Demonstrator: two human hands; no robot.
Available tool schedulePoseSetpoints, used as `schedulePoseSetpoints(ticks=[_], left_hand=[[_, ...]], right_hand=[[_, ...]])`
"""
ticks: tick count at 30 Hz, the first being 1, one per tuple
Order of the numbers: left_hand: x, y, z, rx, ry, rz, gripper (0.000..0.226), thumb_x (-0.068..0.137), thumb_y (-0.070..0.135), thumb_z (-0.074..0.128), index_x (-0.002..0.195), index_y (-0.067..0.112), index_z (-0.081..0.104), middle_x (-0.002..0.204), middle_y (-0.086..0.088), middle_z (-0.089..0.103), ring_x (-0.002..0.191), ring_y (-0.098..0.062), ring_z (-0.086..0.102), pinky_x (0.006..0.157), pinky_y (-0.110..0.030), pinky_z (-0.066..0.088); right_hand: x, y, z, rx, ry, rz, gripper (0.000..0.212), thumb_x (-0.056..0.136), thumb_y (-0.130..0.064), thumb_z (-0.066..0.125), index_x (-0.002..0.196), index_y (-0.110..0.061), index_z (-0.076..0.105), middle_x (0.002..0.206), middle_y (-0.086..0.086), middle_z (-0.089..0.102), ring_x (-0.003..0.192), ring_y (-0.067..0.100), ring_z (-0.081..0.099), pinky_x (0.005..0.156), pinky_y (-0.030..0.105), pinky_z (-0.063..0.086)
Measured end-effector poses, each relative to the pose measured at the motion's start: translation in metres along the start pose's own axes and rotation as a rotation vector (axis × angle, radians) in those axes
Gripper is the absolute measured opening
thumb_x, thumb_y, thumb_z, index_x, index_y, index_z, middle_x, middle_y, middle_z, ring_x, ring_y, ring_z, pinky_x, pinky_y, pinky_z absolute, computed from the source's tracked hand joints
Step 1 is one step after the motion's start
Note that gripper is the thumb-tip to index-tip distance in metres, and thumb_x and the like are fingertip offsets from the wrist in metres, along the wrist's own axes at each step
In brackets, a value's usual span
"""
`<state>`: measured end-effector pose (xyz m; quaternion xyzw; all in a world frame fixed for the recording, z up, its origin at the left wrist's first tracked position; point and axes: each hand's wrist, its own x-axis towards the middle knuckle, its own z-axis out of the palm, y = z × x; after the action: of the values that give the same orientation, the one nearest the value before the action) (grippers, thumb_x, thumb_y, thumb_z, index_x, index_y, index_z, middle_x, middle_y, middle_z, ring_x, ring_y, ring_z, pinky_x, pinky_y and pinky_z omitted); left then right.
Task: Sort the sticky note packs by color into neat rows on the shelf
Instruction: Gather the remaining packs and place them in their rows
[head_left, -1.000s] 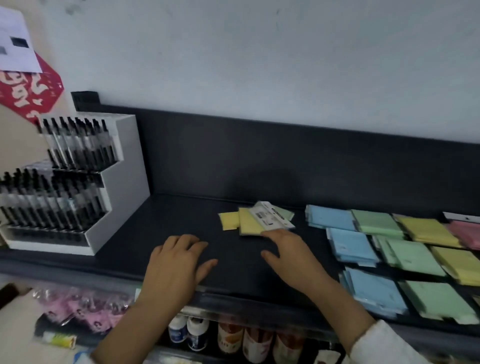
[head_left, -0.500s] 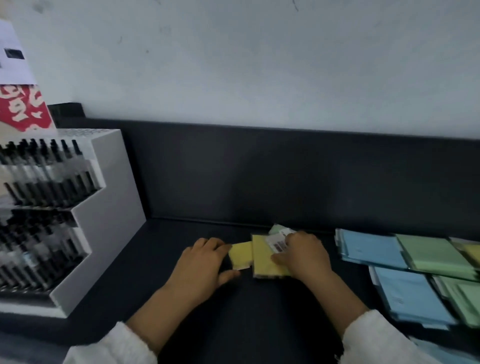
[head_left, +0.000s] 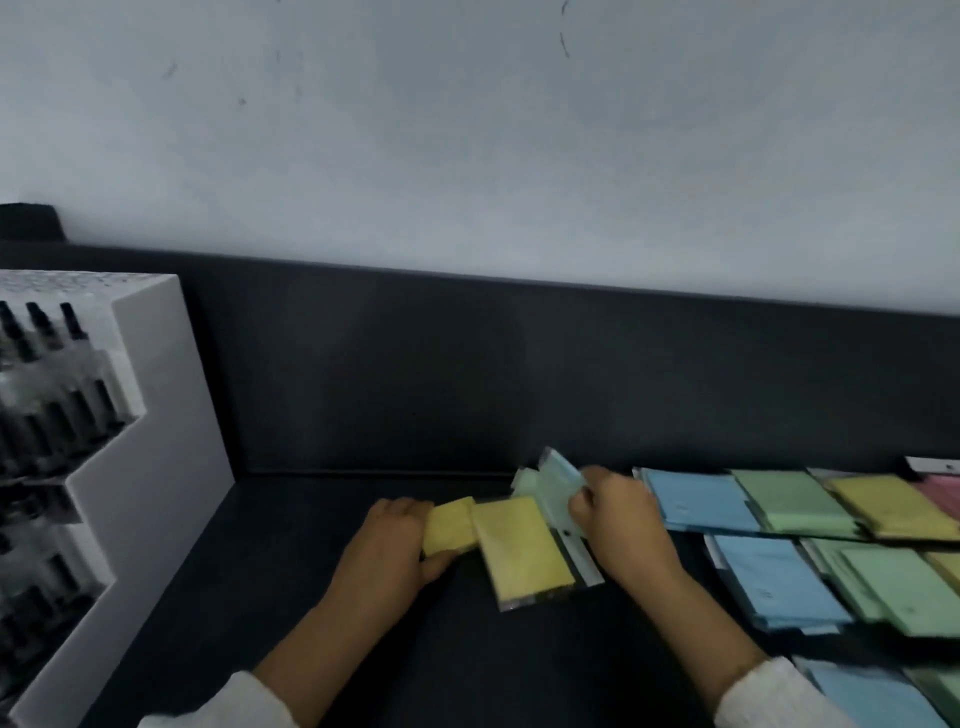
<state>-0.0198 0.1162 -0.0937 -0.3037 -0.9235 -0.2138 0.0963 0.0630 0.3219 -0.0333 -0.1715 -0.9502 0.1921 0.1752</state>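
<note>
On the dark shelf (head_left: 363, 519) lies a small loose pile of sticky note packs. My left hand (head_left: 389, 545) grips a small yellow pack (head_left: 451, 525) at the pile's left end. A larger yellow pack (head_left: 524, 556) lies flat between my hands. My right hand (head_left: 618, 525) holds a pale green pack (head_left: 553, 486), tilted up off the pile. To the right, sorted packs lie in columns: blue (head_left: 696, 501), green (head_left: 789, 501), yellow (head_left: 888, 506) and pink (head_left: 943, 493).
A white stepped pen display (head_left: 150, 441) full of black pens stands at the shelf's left end. The shelf's dark back panel (head_left: 467, 374) rises behind the packs, under a pale wall. More blue packs (head_left: 774, 582) and green packs (head_left: 904, 587) fill nearer rows.
Both hands reached forward from the shelf's front edge to the pile. My left hand took the small yellow pack, and my right hand lifted the green pack. The camera moved closer.
</note>
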Motion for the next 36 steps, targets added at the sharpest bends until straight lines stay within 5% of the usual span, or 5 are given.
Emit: schedulePoseSetpoints(ticks=[7,10,20,27,36], left_hand=[[-0.001,-0.027,-0.029,-0.202,0.3,-0.145,0.043,0.083,0.041,0.06,0.114,0.012,0.058,0.106,-0.004,0.061,0.098,-0.023,0.051,0.081,-0.028,0.04],[-0.006,-0.025,-0.041,-0.359,0.316,-0.242,0.057,0.085,0.04,0.059,0.131,0.009,0.048,0.126,-0.008,0.053,0.118,-0.026,0.044,0.098,-0.036,0.039],[-0.017,0.003,-0.055,-0.341,0.222,0.027,0.06,0.083,0.038,0.062,0.135,0.012,0.044,0.132,-0.003,0.05,0.122,-0.019,0.038,0.097,-0.028,0.032],[-0.006,0.032,-0.06,-0.256,0.207,0.107,0.06,0.08,0.04,0.064,0.131,0.012,0.049,0.129,-0.004,0.053,0.118,-0.022,0.043,0.093,-0.028,0.035],[0.006,0.077,-0.044,-0.134,0.19,0.135,0.063,0.081,0.044,0.062,0.134,0.015,0.046,0.131,0.0,0.051,0.121,-0.018,0.04,0.098,-0.026,0.032]], right_hand=[[-0.028,-0.019,-0.011,0.4,0.226,0.059,0.017,0.09,-0.006,0.047,0.084,-0.005,0.063,0.064,0.017,0.055,0.053,0.012,0.04,0.045,0.018,0.032],[-0.042,-0.028,-0.005,0.523,0.25,0.104,0.025,0.093,-0.011,0.049,0.08,-0.026,0.063,0.077,0.007,0.057,0.064,0.007,0.049,0.055,0.013,0.039],[-0.079,-0.027,-0.017,0.918,0.336,0.518,0.015,0.089,-0.014,0.059,0.08,-0.015,0.07,0.089,0.003,0.069,0.087,0.021,0.062,0.077,0.041,0.054],[-0.078,0.002,-0.042,0.928,0.372,0.512,0.004,0.086,-0.003,0.061,0.083,-0.006,0.063,0.084,0.007,0.068,0.071,0.014,0.064,0.049,0.017,0.048],[-0.033,0.074,-0.081,0.969,0.298,0.563,0.066,0.078,0.005,0.061,0.131,-0.021,0.032,0.112,0.013,0.053,0.088,0.026,0.064,0.051,0.027,0.055]])
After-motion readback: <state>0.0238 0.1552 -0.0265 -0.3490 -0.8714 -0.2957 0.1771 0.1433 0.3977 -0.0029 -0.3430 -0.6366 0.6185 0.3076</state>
